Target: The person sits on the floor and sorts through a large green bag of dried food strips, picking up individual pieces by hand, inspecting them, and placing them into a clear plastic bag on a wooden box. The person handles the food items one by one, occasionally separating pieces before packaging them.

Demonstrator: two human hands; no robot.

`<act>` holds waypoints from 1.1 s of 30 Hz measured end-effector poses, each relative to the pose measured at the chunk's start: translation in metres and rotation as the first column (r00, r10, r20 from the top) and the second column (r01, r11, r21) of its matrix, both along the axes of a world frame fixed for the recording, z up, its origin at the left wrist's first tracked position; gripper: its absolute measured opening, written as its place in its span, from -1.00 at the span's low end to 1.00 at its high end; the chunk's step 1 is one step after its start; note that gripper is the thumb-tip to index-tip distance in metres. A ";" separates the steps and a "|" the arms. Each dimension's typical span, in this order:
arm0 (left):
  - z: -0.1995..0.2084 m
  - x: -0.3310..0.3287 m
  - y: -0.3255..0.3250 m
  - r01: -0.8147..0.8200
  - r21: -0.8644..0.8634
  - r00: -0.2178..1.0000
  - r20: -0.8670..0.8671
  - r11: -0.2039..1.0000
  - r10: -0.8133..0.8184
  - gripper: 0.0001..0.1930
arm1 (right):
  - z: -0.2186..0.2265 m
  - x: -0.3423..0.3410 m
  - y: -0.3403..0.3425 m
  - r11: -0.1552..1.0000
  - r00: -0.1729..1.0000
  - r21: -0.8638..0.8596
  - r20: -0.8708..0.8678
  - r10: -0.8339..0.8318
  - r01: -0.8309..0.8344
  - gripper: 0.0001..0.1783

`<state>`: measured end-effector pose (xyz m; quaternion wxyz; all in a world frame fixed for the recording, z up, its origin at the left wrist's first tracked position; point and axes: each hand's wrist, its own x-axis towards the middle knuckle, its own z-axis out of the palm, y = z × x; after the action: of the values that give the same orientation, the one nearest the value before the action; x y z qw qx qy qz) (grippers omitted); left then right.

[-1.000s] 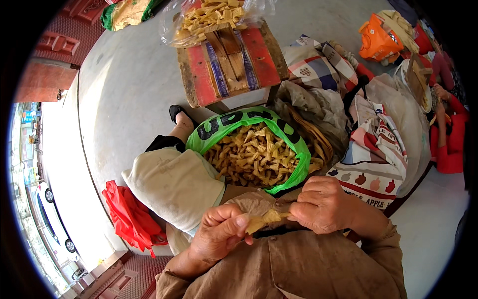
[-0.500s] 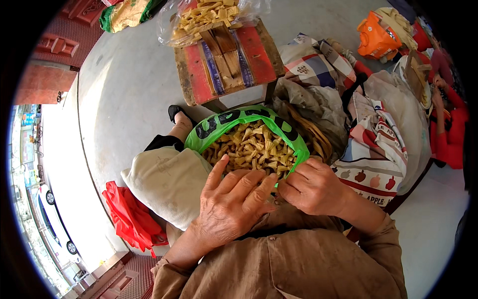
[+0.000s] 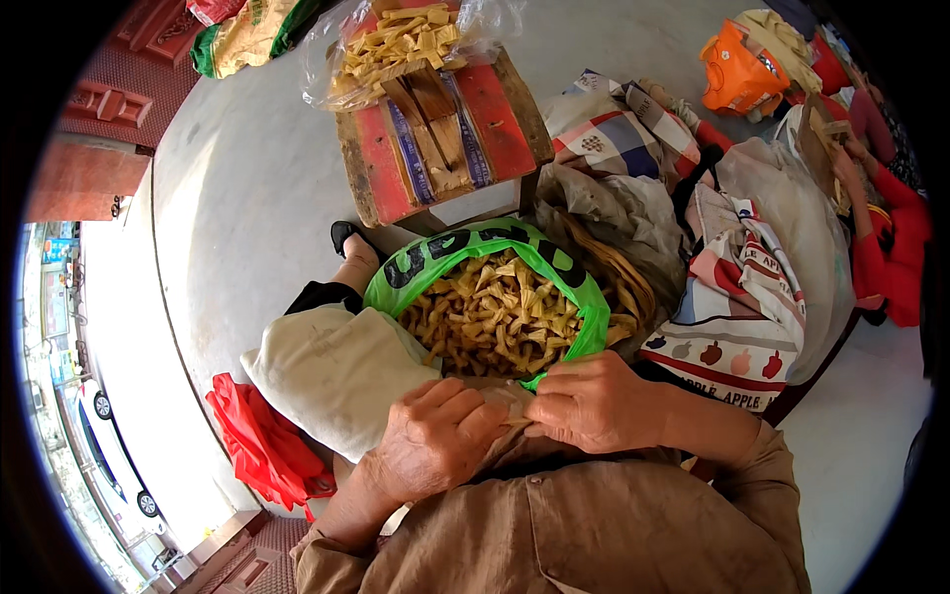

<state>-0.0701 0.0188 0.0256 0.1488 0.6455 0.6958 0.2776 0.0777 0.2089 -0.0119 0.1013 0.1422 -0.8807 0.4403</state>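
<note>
Both hands are close together in front of my lap, at the near side of a green plastic bag (image 3: 591, 315). My left hand (image 3: 433, 436) is closed, its fingers curled and pinched. My right hand (image 3: 586, 404) is closed too, thumb and fingertips pressed together. Between the fingertips stretches a thin pale tan strip (image 3: 514, 401), gripped at either end; much of it is hidden by my fingers. The open bag holds many yellow-brown knotted pieces (image 3: 495, 315) that look like dried knotted strips.
Ahead stands a red-topped wooden stool (image 3: 505, 109) bearing a wooden block (image 3: 426, 99) and yellow strips (image 3: 401, 45) in clear plastic. A pale cloth (image 3: 332, 366) and red bag (image 3: 262, 436) lie left. Right are a printed cloth (image 3: 727, 346), an orange bag (image 3: 740, 71) and another person (image 3: 896, 247).
My left hand has drawn back from over the bag toward my lap, its spread fingers now curled. My right hand has shifted slightly left and nearer. A pale strip now shows between them.
</note>
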 end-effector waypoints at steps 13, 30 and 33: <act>-0.038 -0.013 -0.012 -0.237 -0.013 0.952 0.198 0.972 0.234 -0.74 | -0.007 -0.008 0.011 0.918 0.928 -0.267 0.309 -0.207 0.294 -0.72; -0.019 0.007 0.012 -0.152 -0.077 0.974 0.157 0.985 0.162 -0.63 | -0.017 -0.014 -0.005 0.973 0.938 -0.112 0.309 -0.157 0.200 -0.68; 0.004 0.003 0.010 0.056 -0.112 0.925 0.380 0.992 -0.010 -0.70 | -0.015 -0.006 -0.003 0.970 0.979 -0.240 0.188 0.075 -0.028 -0.68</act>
<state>-0.0675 0.0285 0.0291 0.3237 0.5812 0.6585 0.3518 0.0721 0.2061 -0.0268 0.0188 0.1079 -0.8237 0.5563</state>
